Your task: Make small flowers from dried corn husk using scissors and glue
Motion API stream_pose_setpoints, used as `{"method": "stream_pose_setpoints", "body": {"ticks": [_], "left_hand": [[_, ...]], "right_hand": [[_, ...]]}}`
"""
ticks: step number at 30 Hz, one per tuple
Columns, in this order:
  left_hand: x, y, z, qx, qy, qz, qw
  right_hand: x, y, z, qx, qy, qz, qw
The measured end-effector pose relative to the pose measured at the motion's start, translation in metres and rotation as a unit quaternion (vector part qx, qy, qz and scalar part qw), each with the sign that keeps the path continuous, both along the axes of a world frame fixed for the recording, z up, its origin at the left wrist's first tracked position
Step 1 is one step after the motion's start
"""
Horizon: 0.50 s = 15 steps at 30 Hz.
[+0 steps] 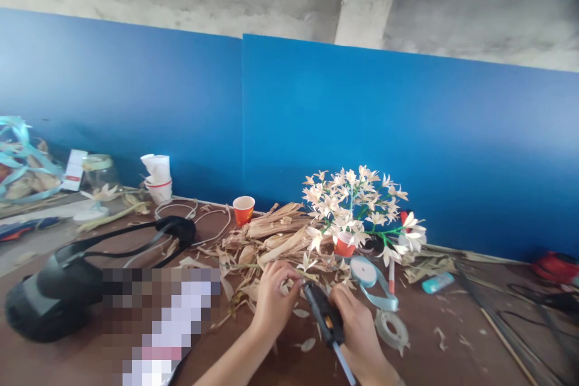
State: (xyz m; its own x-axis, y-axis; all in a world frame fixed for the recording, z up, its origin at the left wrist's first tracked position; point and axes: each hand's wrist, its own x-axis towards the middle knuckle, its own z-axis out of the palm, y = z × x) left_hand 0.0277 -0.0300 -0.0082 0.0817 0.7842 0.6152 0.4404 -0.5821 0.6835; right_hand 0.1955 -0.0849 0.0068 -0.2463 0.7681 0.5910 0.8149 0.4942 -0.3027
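Observation:
My right hand (357,329) is wrapped round a black glue gun (323,312) whose nozzle points up and left toward my other hand. My left hand (272,297) has its fingers pinched together on a small pale husk piece that is hard to make out, right at the gun's tip. Both hands hover over the brown table (452,344), just in front of a pile of dried corn husks (266,235). Behind them stands a bunch of cream husk flowers (357,202) on green stems in a small red cup (344,245).
A light-blue ribbon spool (365,271) and a clear tape roll (392,329) lie right of my hands. A red paper cup (243,210), stacked white cups (158,184), a black bag (63,289), a blue lighter (438,282), white cable and thin rods share the table. A blue wall stands behind.

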Motion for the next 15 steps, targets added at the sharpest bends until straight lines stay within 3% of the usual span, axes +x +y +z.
{"method": "stream_pose_setpoints", "body": {"ticks": [5, 9, 10, 13, 15], "left_hand": [[0.0, -0.001, 0.001, 0.01, 0.012, -0.001, 1.0], [-0.002, 0.004, -0.002, -0.004, -0.009, 0.025, 1.0], [-0.003, 0.005, -0.004, -0.008, -0.016, 0.031, 0.999], [-0.005, 0.01, -0.009, -0.018, -0.018, 0.035, 0.999], [-0.006, 0.012, -0.01, -0.021, -0.018, 0.037, 0.999]], "right_hand": [[0.008, -0.001, 0.009, -0.013, 0.054, 0.027, 0.998], [0.026, -0.008, 0.027, -0.083, 0.063, -0.108, 0.989], [0.028, -0.014, 0.033, -0.119, 0.042, -0.116, 0.985], [0.028, -0.037, 0.045, -0.253, 0.006, 0.009, 0.967], [0.03, -0.051, 0.044, -0.3, 0.067, 0.048, 0.95]]}}
